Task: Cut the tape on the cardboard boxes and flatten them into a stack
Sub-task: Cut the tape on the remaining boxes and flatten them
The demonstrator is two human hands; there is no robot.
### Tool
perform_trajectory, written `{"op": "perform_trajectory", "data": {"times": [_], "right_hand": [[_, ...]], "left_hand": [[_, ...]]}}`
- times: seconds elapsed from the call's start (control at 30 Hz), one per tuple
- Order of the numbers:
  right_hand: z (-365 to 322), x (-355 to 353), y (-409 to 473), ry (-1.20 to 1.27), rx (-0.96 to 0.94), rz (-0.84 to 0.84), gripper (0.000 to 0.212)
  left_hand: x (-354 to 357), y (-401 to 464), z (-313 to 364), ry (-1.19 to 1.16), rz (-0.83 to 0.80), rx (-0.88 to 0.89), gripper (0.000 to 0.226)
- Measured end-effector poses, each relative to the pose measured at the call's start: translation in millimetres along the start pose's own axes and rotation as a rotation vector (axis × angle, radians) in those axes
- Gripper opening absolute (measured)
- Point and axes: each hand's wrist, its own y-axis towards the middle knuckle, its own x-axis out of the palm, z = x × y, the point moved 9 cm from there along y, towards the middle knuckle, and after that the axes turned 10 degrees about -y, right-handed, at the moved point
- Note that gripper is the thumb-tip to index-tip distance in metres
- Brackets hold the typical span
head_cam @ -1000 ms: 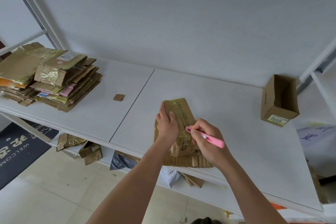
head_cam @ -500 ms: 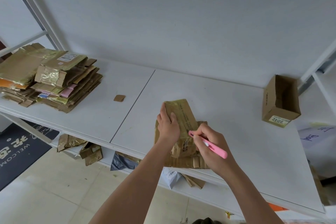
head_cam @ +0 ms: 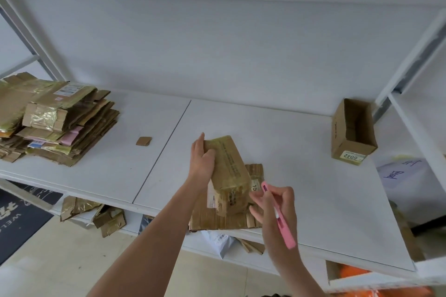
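Left hand (head_cam: 202, 161): your fingers wrap the far left edge of the box (head_cam: 229, 171) and grip it, tilted, over a flat sheet (head_cam: 224, 220) at the shelf (head_cam: 301, 176) front.

Right hand (head_cam: 277, 210): your thumb and fingers pinch the pink cutter (head_cam: 280, 218); its tip sits just beside the box's near right corner, apart from the tape.

Done: a stack (head_cam: 55, 123) of flattened boxes, well left of your left fingers. The sheet under the box also lies flat.

Left: the held box, taped and not yet collapsed; an open box (head_cam: 352, 132) well beyond your right fingers, upright; then moving flat pieces to the stack.

Loose: one scrap (head_cam: 143, 141) between stack and left hand.

Hard to make out: whether the blade is out; whether the box's tape is cut through, since glare covers it. Cardboard on the lower shelf is partly hidden by the board edge.
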Motion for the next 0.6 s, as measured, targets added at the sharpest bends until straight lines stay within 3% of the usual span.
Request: {"op": "perform_trajectory", "data": {"times": [0.13, 0.23, 0.33, 0.47, 0.53, 0.6], "right_hand": [[-14, -4, 13, -0.021, -0.100, 0.166, 0.002], [-29, -16, 44, -0.063, -0.173, 0.220, 0.003], [-32, -19, 76, -0.010, -0.174, 0.166, 0.009], [-20, -2, 84, -0.087, -0.140, 0.057, 0.013], [-17, 3, 81, -0.096, -0.148, 0.047, 0.016], [-18, 5, 81, -0.080, -0.156, 0.035, 0.017]], "left_hand": [[-3, -4, 11, 0.106, 0.005, 0.022, 0.065], [-11, -14, 25, 0.262, 0.042, 0.093, 0.070], [-19, -30, 32, 0.394, 0.095, 0.148, 0.079], [-21, -38, 11, 0.585, 0.082, 0.041, 0.084], [-20, -34, 15, 0.734, 0.078, 0.131, 0.091], [-3, -30, 28, 0.848, -0.011, 0.333, 0.085]]}}
